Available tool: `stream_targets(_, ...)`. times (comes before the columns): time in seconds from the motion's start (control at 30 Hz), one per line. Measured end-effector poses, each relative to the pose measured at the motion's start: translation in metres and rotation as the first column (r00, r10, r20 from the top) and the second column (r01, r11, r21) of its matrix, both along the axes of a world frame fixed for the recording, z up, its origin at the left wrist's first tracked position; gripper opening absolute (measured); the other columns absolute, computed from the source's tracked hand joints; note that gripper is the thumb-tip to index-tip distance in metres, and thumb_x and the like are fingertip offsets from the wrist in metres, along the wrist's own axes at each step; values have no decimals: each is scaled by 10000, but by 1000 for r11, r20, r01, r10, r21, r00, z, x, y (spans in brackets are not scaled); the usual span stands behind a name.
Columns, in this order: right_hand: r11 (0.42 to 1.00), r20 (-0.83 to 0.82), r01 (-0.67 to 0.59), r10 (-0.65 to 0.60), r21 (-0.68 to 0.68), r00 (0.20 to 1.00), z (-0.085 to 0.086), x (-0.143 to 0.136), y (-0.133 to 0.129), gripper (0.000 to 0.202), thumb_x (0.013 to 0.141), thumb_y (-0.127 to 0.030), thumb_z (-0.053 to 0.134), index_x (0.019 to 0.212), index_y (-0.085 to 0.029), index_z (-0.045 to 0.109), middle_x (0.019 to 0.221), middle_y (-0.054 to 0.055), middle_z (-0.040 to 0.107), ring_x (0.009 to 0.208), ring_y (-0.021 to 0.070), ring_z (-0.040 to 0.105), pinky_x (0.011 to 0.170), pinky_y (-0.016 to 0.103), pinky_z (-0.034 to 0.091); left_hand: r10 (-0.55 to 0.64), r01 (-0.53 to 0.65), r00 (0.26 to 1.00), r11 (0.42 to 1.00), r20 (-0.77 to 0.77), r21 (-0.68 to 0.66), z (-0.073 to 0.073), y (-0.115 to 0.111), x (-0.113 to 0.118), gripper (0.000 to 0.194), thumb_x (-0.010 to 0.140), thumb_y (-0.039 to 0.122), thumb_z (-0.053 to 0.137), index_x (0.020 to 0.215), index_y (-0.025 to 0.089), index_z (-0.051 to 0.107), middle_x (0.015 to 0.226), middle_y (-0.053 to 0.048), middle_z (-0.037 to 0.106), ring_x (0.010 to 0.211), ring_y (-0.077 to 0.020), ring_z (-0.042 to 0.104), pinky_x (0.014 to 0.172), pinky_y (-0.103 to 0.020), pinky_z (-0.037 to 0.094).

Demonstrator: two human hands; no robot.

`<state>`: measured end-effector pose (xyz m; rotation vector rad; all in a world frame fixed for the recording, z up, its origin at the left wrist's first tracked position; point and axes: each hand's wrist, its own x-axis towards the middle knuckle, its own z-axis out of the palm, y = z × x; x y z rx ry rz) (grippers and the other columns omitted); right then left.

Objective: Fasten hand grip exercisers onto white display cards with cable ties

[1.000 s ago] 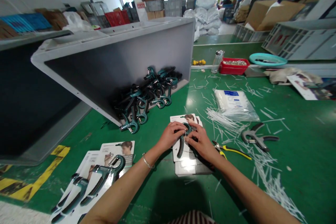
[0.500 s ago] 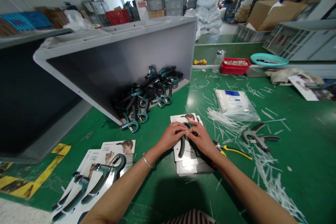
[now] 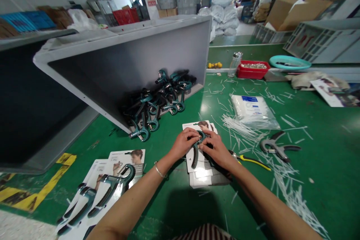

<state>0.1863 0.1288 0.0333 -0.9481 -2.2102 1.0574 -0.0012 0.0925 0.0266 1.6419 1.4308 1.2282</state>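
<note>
A teal-and-black hand grip strengthener [image 3: 194, 157] lies on a printed backing card [image 3: 192, 127], on top of a small stack of such cards. Over its spring end, my left hand [image 3: 186, 143] has thumb and fingertips pinched on a thin white cable tie [image 3: 200, 140]. From the other side, my right hand [image 3: 216, 147] closes its fingertips on the same tie and covers one handle of the grip strengthener. Yellow-and-black cutting pliers [image 3: 253, 161] lie just beyond my right wrist, their jaws partly hidden.
A tipped grey crate [image 3: 126, 41] holds several grip strengtheners [image 3: 165, 95]. Carded grip strengtheners [image 3: 112, 187] lie at lower left. Loose white cable ties [image 3: 298, 202], a bag of ties [image 3: 253, 110] and a grey grip strengthener [image 3: 277, 146] lie at right. Behind stands a red tray [image 3: 253, 70].
My fingertips have drawn slightly apart, and the right ones sit a little lower. More of the grip strengthener's spring end and the tie show between them.
</note>
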Motion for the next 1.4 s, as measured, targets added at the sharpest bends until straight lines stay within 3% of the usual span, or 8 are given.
stream_targets(0.87,1000,35,-7,6,19,999,1,-3,2,173,880,-298,611,745,-210,673,1406,92,496,1393,307,361,1124,544,224,27,-27,1000,1000,9,2,0,-3,2,124,869,227,651,890,198,770,960,-64,687,953,-187,638,915,-329,486)
stream_targets(1.13,999,-1,48,-48,7,999,-2,-6,4,174,876,-323,615,761,-210,680,1327,99,566,1338,300,432,1106,514,254,-54,57,997,997,-46,53,2,-8,-3,120,874,250,652,883,197,758,980,-74,689,976,-194,628,936,-347,472)
stream_targets(1.27,996,-38,89,-88,17,995,-5,-10,4,194,903,-352,587,795,-213,668,1306,98,591,1302,287,466,1084,503,280,-104,105,994,994,26,-39,5,-7,-9,178,894,313,623,908,183,745,961,-61,706,930,-183,636,894,-321,480)
stream_targets(1.4,995,-88,67,-60,77,994,-7,-13,1,99,910,-264,546,921,-230,638,1326,83,590,1313,266,456,1081,485,300,-15,31,997,977,75,-211,13,1,-15,203,854,348,638,827,155,697,771,-20,684,715,-153,607,689,-268,477)
